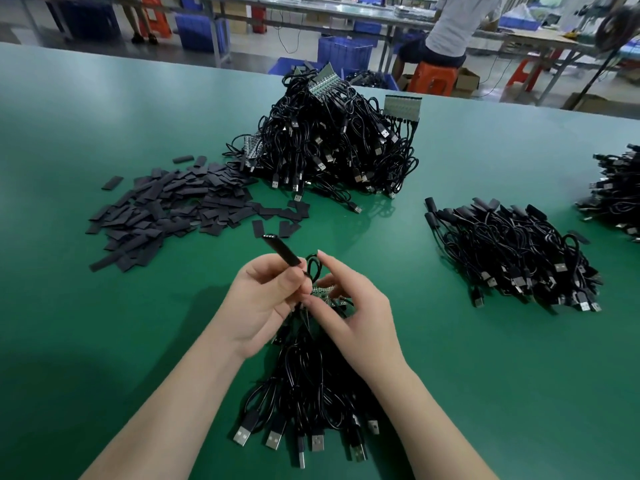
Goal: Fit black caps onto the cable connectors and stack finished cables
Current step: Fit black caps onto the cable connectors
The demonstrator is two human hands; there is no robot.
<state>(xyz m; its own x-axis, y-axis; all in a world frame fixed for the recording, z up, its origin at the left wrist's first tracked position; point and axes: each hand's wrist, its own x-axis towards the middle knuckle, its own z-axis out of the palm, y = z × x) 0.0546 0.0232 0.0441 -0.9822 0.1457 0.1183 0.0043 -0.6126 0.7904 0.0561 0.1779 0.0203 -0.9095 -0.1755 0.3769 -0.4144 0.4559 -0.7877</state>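
Note:
My left hand [261,299] pinches a black cap [281,251] that sticks up and to the left from its fingers. My right hand [349,306] grips the top of a bundle of black USB cables [308,393], at a small green circuit strip [323,292]. The bundle hangs down toward me, with its USB plugs lying on the green table [104,323]. A loose heap of flat black caps [173,209] lies to the left. A big pile of uncapped cables [332,143] sits behind. Capped cables are stacked in a pile [512,254] on the right.
Another cable pile [616,192] lies at the far right edge. Past the table's far edge are blue crates [344,51], an orange stool [433,77] with a person seated on it, and other workbenches.

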